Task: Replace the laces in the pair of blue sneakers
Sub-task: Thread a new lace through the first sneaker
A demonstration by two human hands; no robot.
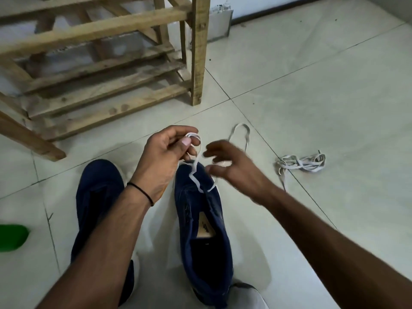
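A pair of dark blue fabric sneakers (pixel 98 197) stands on the pale tiled floor (pixel 312 97). Above the right shoe's (pixel 200 219) toe, the left hand (pixel 165 157) pinches a flat white lace (pixel 194 172) threaded through it. The blurred right hand (pixel 236 168) is alongside; I cannot tell its grip. Farther right lies a tangled white lace bundle (pixel 301 162).

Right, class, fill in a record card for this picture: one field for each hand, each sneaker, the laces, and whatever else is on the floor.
left hand: pinches the white lace above the toe
right hand: blurred, fingers spread, beside the lace, gripping nothing visible
laced sneaker: blue, lace through the front eyelets only
other sneaker: blue, no lace visible, partly behind the left forearm
spare laces: tangled bundle on the tiles
surroundings: wooden rack; green object at the frame edge, unidentifiable
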